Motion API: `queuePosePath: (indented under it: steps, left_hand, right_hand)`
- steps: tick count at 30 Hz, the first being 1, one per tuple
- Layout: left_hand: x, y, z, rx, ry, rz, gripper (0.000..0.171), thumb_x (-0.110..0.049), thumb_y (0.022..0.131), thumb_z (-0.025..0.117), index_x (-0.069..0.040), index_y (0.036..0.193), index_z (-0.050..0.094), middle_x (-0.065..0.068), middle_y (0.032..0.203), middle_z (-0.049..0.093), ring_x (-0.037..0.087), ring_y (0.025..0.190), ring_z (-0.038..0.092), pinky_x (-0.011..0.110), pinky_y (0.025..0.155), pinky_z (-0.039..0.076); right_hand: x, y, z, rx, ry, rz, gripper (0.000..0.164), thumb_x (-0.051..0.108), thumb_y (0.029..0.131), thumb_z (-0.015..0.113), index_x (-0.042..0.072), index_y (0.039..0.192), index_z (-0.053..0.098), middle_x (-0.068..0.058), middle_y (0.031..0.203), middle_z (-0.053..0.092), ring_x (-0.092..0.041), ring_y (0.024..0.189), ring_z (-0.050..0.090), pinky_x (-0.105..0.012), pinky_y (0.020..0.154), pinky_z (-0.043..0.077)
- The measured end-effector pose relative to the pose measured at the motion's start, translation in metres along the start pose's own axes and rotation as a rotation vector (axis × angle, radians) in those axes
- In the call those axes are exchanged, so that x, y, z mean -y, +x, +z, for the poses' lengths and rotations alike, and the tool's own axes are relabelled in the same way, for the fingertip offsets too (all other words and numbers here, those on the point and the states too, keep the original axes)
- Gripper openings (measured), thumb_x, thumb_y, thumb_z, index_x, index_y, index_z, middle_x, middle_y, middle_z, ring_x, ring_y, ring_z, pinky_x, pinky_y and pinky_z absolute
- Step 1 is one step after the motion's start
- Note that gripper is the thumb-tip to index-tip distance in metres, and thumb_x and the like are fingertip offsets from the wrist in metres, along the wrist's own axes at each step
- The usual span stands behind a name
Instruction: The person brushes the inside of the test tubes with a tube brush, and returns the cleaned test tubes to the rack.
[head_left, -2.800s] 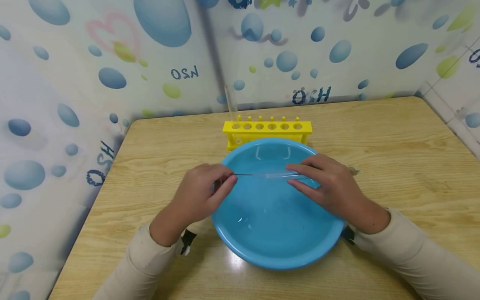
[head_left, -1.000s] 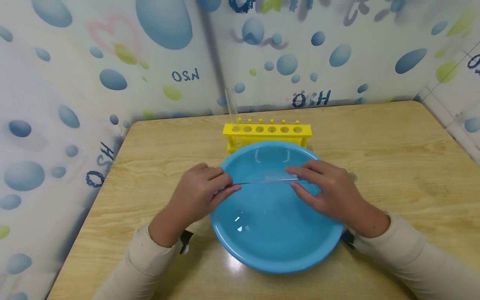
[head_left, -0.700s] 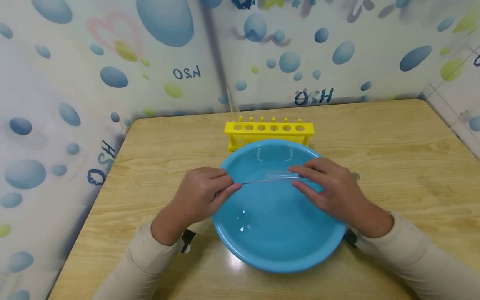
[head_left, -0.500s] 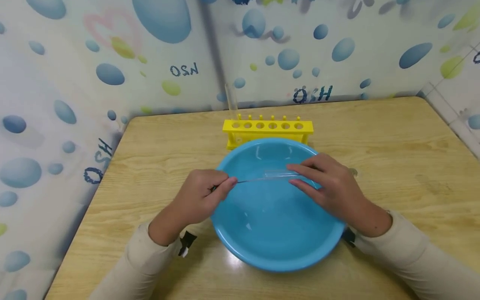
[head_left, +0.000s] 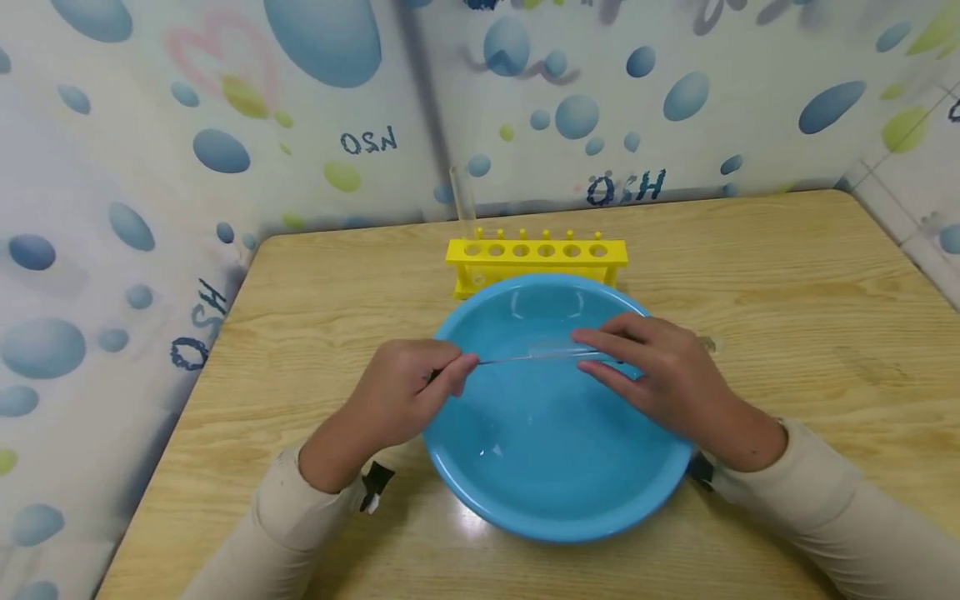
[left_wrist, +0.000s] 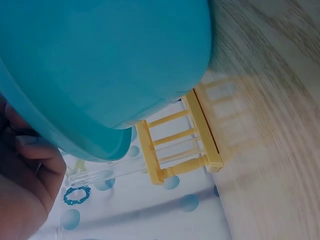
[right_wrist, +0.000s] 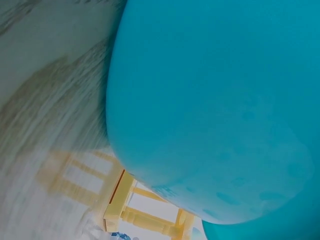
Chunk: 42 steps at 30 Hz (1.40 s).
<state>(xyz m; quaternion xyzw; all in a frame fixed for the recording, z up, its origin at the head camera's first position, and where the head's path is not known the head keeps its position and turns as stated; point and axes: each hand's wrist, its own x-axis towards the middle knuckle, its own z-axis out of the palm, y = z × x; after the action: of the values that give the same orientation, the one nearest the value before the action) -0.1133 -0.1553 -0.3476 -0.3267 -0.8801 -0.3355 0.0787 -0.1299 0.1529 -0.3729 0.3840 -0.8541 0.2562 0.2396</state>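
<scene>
In the head view my left hand [head_left: 408, 387] pinches the thin wire handle of a test tube brush [head_left: 504, 360] between thumb and fingers. The wire runs rightward into the mouth of a clear test tube [head_left: 553, 352], which lies nearly level above a blue basin [head_left: 555, 475]. My right hand [head_left: 667, 379] holds the tube's other part between thumb and fingers. Bristles cannot be made out; the right fingers cover that end. In the left wrist view, curled left fingers [left_wrist: 45, 157] show beside the basin's rim [left_wrist: 55, 137]; the right wrist view shows mostly the basin's outer wall [right_wrist: 200, 110].
A yellow test tube rack [head_left: 536, 252] stands just behind the basin. One clear test tube [head_left: 462, 204] stands upright in its leftmost hole. All rests on a wooden table [head_left: 787, 333] backed by a patterned wall covering [head_left: 420, 100].
My left fingers have shifted on the brush's wire, the thumb now lying over it with the fingers curled. The wire has tilted slightly. My right hand and the tube stay almost in place.
</scene>
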Motion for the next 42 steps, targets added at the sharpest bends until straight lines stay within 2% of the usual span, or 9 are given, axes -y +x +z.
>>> queuePosePath:
  steps: [6, 9, 13, 20, 23, 26, 29, 38, 42]
  left_hand:
    - [-0.002, -0.001, -0.006, 0.069, -0.163, -0.125, 0.04, -0.015, 0.102, 0.058, -0.016, 0.062, 0.058, -0.009, 0.056, 0.049, 0.003, 0.05, 0.036, 0.02, 0.046, 0.033]
    - [-0.001, -0.003, -0.009, 0.115, -0.203, -0.186, 0.042, -0.018, 0.103, 0.056, -0.016, 0.061, 0.057, -0.009, 0.055, 0.047, 0.004, 0.049, 0.035, 0.021, 0.046, 0.032]
    - [-0.001, -0.007, -0.014, 0.133, -0.226, -0.235, 0.043, -0.021, 0.104, 0.055, -0.015, 0.061, 0.056, -0.009, 0.056, 0.047, 0.007, 0.05, 0.037, 0.022, 0.047, 0.033]
    - [0.007, -0.009, -0.016, 0.17, -0.248, -0.27, 0.044, -0.023, 0.105, 0.053, -0.016, 0.061, 0.054, -0.008, 0.056, 0.046, 0.008, 0.051, 0.038, 0.023, 0.047, 0.035]
    - [0.01, -0.01, -0.018, 0.18, -0.248, -0.294, 0.045, -0.025, 0.106, 0.052, -0.016, 0.062, 0.055, -0.008, 0.056, 0.047, 0.009, 0.051, 0.039, 0.024, 0.047, 0.036]
    - [0.01, -0.013, -0.02, 0.186, -0.249, -0.315, 0.046, -0.026, 0.106, 0.051, -0.015, 0.062, 0.056, -0.007, 0.056, 0.047, 0.009, 0.051, 0.04, 0.024, 0.047, 0.037]
    - [0.01, -0.015, -0.023, 0.194, -0.249, -0.33, 0.045, -0.026, 0.106, 0.051, -0.015, 0.062, 0.056, -0.007, 0.056, 0.047, 0.008, 0.051, 0.039, 0.024, 0.048, 0.037]
    - [0.012, -0.019, -0.035, 0.21, -0.218, -0.36, 0.044, -0.026, 0.105, 0.052, -0.013, 0.064, 0.058, -0.005, 0.058, 0.047, 0.012, 0.051, 0.042, 0.025, 0.047, 0.038]
    - [0.013, -0.022, -0.038, 0.213, -0.216, -0.361, 0.044, -0.024, 0.106, 0.052, -0.013, 0.063, 0.057, -0.005, 0.057, 0.045, 0.01, 0.048, 0.039, 0.025, 0.045, 0.036]
  right_hand:
    - [-0.001, -0.002, 0.002, -0.003, -0.01, -0.018, 0.057, 0.056, 0.1, 0.041, 0.013, 0.118, 0.075, -0.005, 0.091, 0.068, -0.013, 0.07, 0.061, -0.027, 0.058, 0.056]
    - [-0.001, -0.003, 0.002, 0.0, 0.001, -0.027, 0.056, 0.055, 0.1, 0.041, 0.014, 0.117, 0.075, -0.004, 0.091, 0.068, -0.012, 0.069, 0.061, -0.026, 0.058, 0.055]
    - [-0.002, 0.0, 0.001, 0.014, 0.017, -0.028, 0.052, 0.054, 0.098, 0.046, 0.015, 0.118, 0.075, -0.003, 0.092, 0.069, -0.012, 0.071, 0.063, -0.027, 0.059, 0.056]
    - [-0.002, -0.001, 0.0, 0.03, 0.011, -0.026, 0.055, 0.055, 0.098, 0.042, 0.015, 0.118, 0.075, -0.003, 0.092, 0.069, -0.012, 0.07, 0.062, -0.027, 0.059, 0.056]
    - [-0.001, -0.001, -0.001, 0.042, 0.002, -0.013, 0.047, 0.051, 0.096, 0.052, 0.016, 0.119, 0.075, -0.003, 0.092, 0.07, -0.013, 0.071, 0.064, -0.028, 0.06, 0.057]
    - [-0.001, -0.001, -0.001, 0.055, 0.004, -0.008, 0.045, 0.05, 0.095, 0.054, 0.017, 0.119, 0.074, -0.003, 0.092, 0.07, -0.013, 0.072, 0.064, -0.028, 0.061, 0.057]
    - [-0.001, -0.001, -0.001, 0.053, 0.006, -0.013, 0.051, 0.053, 0.097, 0.046, 0.016, 0.119, 0.074, -0.003, 0.092, 0.069, -0.012, 0.071, 0.064, -0.027, 0.061, 0.057]
    - [0.0, 0.001, -0.003, 0.046, 0.017, -0.034, 0.057, 0.056, 0.098, 0.039, 0.016, 0.118, 0.075, -0.003, 0.091, 0.07, -0.012, 0.07, 0.063, -0.028, 0.061, 0.057]
    - [0.0, 0.002, -0.002, 0.043, 0.024, -0.05, 0.058, 0.055, 0.099, 0.038, 0.015, 0.118, 0.075, -0.003, 0.09, 0.07, -0.011, 0.07, 0.063, -0.027, 0.06, 0.057]
